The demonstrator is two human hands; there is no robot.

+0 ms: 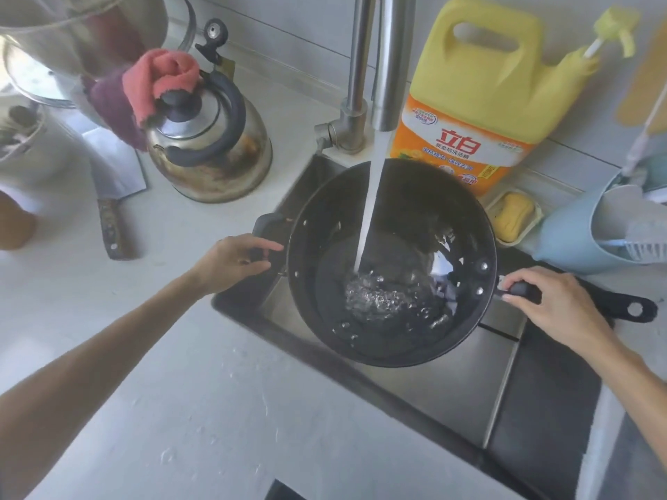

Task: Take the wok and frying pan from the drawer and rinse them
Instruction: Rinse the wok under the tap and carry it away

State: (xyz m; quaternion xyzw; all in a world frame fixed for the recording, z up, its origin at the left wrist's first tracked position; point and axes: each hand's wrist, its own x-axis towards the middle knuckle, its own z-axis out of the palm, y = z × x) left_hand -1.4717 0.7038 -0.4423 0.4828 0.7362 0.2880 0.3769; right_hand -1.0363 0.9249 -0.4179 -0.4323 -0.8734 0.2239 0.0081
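A black wok (415,211) hangs over the steel sink (451,384), under the tap (388,59). A stream of water runs into it and splashes in the pool at its bottom. My left hand (231,261) grips the wok's short helper handle on its left side. My right hand (556,301) grips the long black handle (631,308) on the right, whose end with a hanging hole sticks out past my fingers. No frying pan is in view.
A yellow detergent jug (483,92) stands behind the sink, with a soap dish (514,214) beside it. A steel kettle (213,146) with cloths on it and a cleaver (112,196) lie on the white counter at the left. A blue holder (577,229) sits at the right.
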